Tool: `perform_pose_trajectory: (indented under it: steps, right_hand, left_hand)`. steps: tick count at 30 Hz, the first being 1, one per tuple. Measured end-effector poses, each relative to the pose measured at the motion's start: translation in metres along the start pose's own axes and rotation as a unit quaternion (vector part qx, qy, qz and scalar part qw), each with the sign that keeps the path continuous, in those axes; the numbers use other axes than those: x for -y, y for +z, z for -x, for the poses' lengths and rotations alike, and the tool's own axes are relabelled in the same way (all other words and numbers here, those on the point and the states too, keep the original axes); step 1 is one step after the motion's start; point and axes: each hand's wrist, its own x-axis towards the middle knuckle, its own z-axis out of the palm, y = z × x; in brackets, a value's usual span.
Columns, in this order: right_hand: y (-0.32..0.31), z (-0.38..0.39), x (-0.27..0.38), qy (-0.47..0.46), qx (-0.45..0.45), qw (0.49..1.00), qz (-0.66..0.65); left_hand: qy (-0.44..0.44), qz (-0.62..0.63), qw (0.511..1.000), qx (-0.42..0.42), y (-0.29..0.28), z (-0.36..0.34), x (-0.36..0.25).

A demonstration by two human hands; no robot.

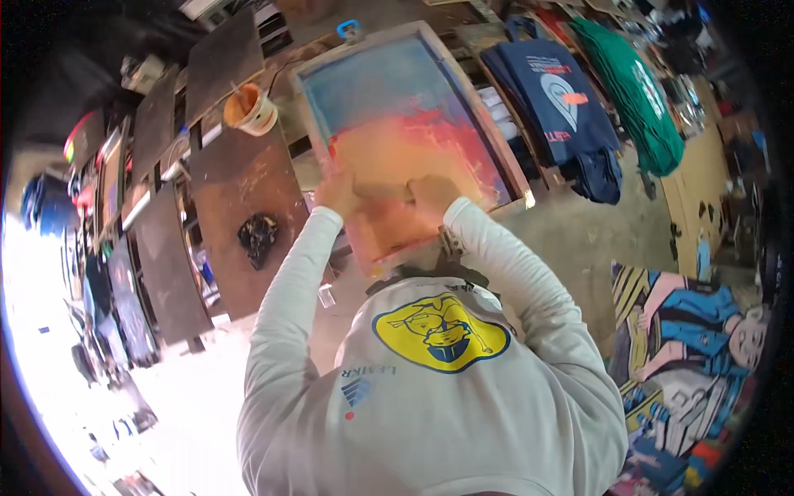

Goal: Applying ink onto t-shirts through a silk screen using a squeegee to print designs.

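Observation:
A wooden-framed printing screen (430, 37) lies in front of me. Its mesh is blue-grey at the far end and smeared with red and orange ink over the near half. Across the near part lies an orange-stained squeegee (380, 189), somewhat blurred and hard to tell from the ink around it. My left hand (334, 195) is closed on its left end, close to the frame's left side. Closed round the right end is my right hand (432, 198), with the knuckles up. Both arms wear long white sleeves. The fingertips are hidden under the hands.
An ink bucket (251, 114) with a stick in it stands left of the screen on brown boards (248, 178). A crumpled black bag (257, 240) lies nearer. On the right are stacked navy bags (546, 91) and green printed fabric (633, 95). A blue clamp (350, 31) sits at the frame's far edge.

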Motion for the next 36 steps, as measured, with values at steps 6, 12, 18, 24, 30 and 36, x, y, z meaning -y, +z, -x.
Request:
perform_pose_trajectory:
  steps: [6, 12, 18, 24, 30, 36]
  right_hand:
    - [0.013, -0.022, -0.048, -0.076, -0.027, 0.997, 0.014]
    - [0.013, 0.03, -0.045, -0.15, 0.056, 0.985, 0.056]
    - [0.002, 0.051, -0.045, -0.202, 0.083, 0.975, 0.044]
    - [-0.015, 0.03, -0.055, -0.2, 0.143, 0.969, 0.008]
    - [-0.022, -0.052, -0.067, -0.117, 0.197, 0.973, 0.003]
    - [-0.022, -0.069, -0.076, -0.181, 0.074, 0.98, -0.036]
  left_hand:
    - [-0.118, -0.032, 0.99, -0.074, 0.068, 0.003, -0.006]
    - [-0.16, 0.033, 0.986, -0.042, 0.047, 0.089, -0.074]
    - [-0.172, 0.043, 0.98, -0.084, 0.056, 0.122, -0.094]
    - [-0.171, 0.044, 0.984, -0.023, 0.036, 0.107, -0.101]
    - [-0.136, 0.02, 0.99, -0.01, 0.018, 0.033, -0.055]
    - [-0.117, 0.014, 0.982, 0.146, -0.033, -0.006, -0.058]
